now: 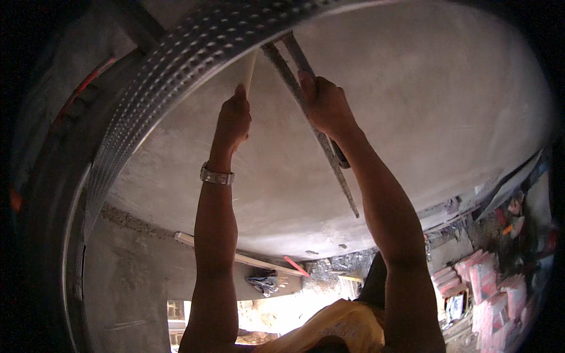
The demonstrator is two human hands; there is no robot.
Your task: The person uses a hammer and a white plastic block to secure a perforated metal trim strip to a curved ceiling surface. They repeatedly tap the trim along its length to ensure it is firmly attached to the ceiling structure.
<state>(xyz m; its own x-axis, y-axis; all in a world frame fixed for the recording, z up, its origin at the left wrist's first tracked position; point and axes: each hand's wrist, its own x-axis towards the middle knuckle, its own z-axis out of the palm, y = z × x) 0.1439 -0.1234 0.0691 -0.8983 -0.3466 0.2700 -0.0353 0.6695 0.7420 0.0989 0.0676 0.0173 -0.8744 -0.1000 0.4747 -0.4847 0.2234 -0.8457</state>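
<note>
Both my arms reach up in front of a smooth grey plastered wall (424,117). In my right hand (328,105) is a plastering trowel (338,172), its handle inside my closed fingers. The long, narrow-looking blade is crusted with grey material and slants from the upper middle down to the right. My left hand (234,120) is closed around a thin pale strip (253,67) that points upward, with the thumb along it. The strip's lower part is hidden by the fingers, so its kind does not show. A metal-banded watch (216,175) sits on my left wrist.
A perforated metal channel (170,70) curves across the upper left, close to my hands. Below are a long pale board (265,263), a red stick (296,266) and a crumpled cloth (266,283). Pink-edged stacked packs (485,282) and debris lie at the lower right.
</note>
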